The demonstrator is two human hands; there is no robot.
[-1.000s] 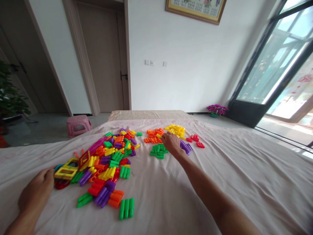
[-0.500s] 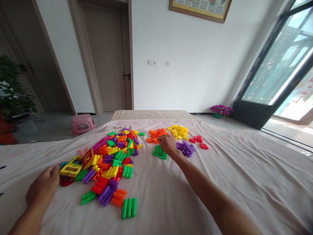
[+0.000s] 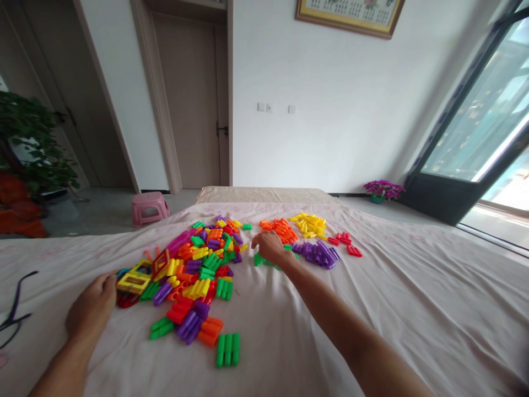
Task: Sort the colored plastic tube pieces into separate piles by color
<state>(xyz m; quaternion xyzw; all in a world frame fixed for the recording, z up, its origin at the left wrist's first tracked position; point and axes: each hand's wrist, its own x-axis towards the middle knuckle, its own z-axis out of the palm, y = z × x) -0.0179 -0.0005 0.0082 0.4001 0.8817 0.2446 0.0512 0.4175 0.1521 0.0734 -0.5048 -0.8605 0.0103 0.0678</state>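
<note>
Lying in a mixed heap, colored blocks (image 3: 210,262) cover part of the pale cloth (image 3: 289,342). At the heap's left edge, the left hand (image 3: 93,306) touches a yellow frame (image 3: 134,281), its grip unclear; the right hand (image 3: 268,247), fingers loosely released, partly hides green blocks (image 3: 258,259) near orange blocks (image 3: 281,228).

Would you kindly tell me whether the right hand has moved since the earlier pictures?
Yes, the right hand moved left, away from the yellow pile.
</note>
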